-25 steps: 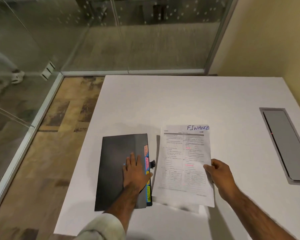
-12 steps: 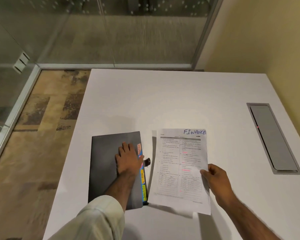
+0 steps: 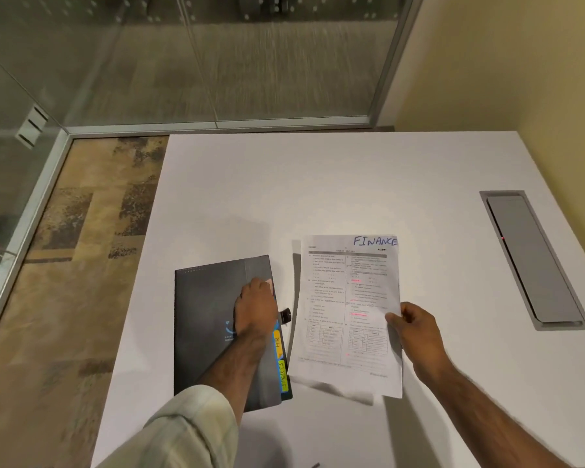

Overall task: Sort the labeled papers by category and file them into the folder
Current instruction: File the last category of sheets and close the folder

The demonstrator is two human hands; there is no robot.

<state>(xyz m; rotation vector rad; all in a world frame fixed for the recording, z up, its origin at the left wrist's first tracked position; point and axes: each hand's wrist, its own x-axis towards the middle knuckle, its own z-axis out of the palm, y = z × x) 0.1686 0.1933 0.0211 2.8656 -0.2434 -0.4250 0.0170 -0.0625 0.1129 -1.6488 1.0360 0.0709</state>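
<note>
On the white tabletop [image 3: 318,184], head view, the only view: the dark folder [image 3: 210,315] lies flat and closed near the left edge, and your left grip [image 3: 255,307] sits on its cover. The fingers bend at the cover's right edge by the pink tab [image 3: 269,282]. Can't tell if they're hooked under the cover or just pressing on it. Likely reason either way: pin the folder so it doesn't slide and get the cover ready to lift.

Your right grip [image 3: 416,327] is clamped on the right edge of the FINANCE paper [image 3: 348,298], thumb on top. The sheet is just right of the folder, not touching it, heading readable at the top. The shadow under its near edge suggests it's raised off the tabletop. Holding it by the outer edge leaves the folder-side edge free to slide in. A white strip shows along its left side, maybe another sheet below, unclear.

Folder contents are hidden. Only index tabs stick out on the right side: pink, HR tab [image 3: 277,342], SPORTS tab [image 3: 283,376]. A black clasp [image 3: 285,315] pokes out beside them. No FINANCE tab is readable; your hand covers part of the row. The paper isn't filed yet.

At far right, a grey cable hatch [image 3: 534,261] is set into the tabletop, lid down.
</note>
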